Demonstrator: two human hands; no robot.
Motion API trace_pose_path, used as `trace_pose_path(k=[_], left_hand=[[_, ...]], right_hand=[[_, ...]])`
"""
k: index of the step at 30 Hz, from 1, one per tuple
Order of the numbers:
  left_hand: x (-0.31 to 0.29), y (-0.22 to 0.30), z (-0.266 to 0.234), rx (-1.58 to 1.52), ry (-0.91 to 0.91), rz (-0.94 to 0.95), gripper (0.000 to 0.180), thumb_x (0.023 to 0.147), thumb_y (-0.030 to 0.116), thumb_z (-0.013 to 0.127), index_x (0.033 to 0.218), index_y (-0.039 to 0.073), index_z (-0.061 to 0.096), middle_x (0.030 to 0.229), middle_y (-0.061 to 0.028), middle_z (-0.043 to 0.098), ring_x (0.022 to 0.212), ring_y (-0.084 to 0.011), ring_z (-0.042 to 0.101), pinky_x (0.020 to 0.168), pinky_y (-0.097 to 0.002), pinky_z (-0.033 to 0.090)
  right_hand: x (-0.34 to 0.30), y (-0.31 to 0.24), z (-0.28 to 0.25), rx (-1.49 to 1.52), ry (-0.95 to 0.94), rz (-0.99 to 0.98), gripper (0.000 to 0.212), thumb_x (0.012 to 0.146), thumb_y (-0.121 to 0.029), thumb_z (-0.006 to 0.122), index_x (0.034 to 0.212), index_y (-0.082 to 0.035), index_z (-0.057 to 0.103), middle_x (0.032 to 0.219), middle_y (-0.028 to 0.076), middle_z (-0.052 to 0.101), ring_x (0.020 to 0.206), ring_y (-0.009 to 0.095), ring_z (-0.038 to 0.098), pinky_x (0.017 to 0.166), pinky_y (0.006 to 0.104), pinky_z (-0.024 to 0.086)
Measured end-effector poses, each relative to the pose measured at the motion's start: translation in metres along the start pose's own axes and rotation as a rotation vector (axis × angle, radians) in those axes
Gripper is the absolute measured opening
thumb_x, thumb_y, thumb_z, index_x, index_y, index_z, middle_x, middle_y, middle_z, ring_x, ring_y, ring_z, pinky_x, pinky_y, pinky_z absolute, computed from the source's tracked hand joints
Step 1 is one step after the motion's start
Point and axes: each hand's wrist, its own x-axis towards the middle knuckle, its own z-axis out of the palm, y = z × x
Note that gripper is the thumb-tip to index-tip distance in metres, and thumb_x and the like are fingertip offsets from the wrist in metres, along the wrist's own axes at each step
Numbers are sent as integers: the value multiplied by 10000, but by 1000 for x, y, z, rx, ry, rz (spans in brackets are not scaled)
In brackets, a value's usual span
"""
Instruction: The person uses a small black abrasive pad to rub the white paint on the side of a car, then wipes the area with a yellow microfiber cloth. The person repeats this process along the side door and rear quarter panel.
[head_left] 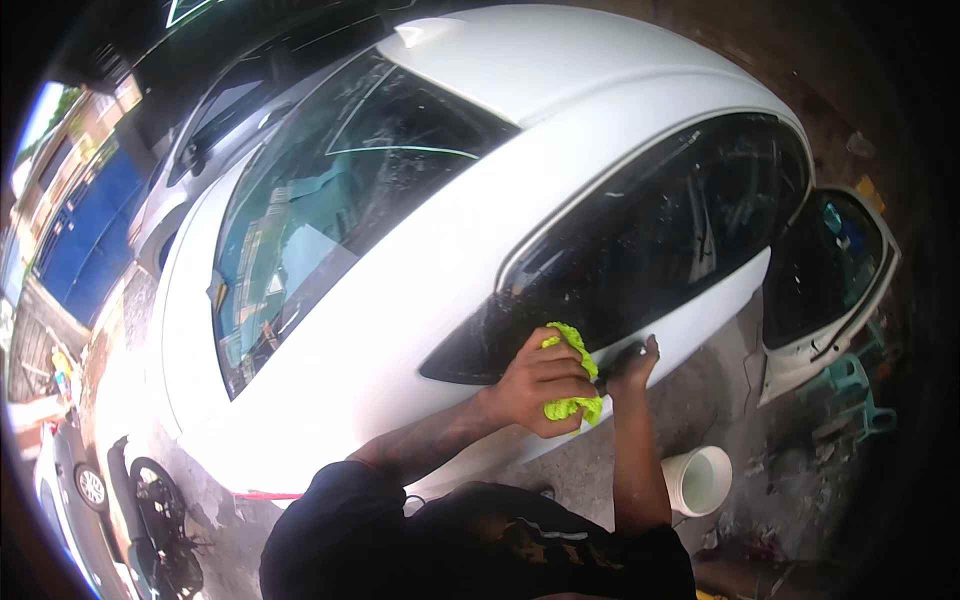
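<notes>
A white car fills the middle of the view, its dark side window facing me. My left hand is closed around a crumpled yellow-green cloth, which bulges out past the fingers near the window's lower edge. Just right of it, my right hand is at the white door panel below the glass. Its thumb stands apart from the fingers, which are partly in shadow; nothing shows held in it.
An open car door sticks out at the right, with green plastic stools below it. A pale bucket stands on the ground near my right forearm. Other vehicles, including a motorcycle, are at the left, near a blue gate.
</notes>
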Motion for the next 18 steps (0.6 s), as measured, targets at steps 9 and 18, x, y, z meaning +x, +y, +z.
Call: trace_pose_path(k=[9,18], left_hand=[[138,-44,-139,412,246,120,211,660,223,752,844,126,712,817,-34,673,846,-238,630,934,-446,382],[177,-109,-112,515,56,143,226,641,290,748,814,145,743,755,-21,670,873,-221,630,938,-406,387]], right_hand=[[33,-8,12,-339,163,90,873,895,-625,555,1569,-98,379,1590,167,401,1449,383,385,1209,558,269],[32,-18,-30,-255,92,112,704,942,-398,383,1554,-50,390,1574,181,427,1451,407,392,1220,587,268]])
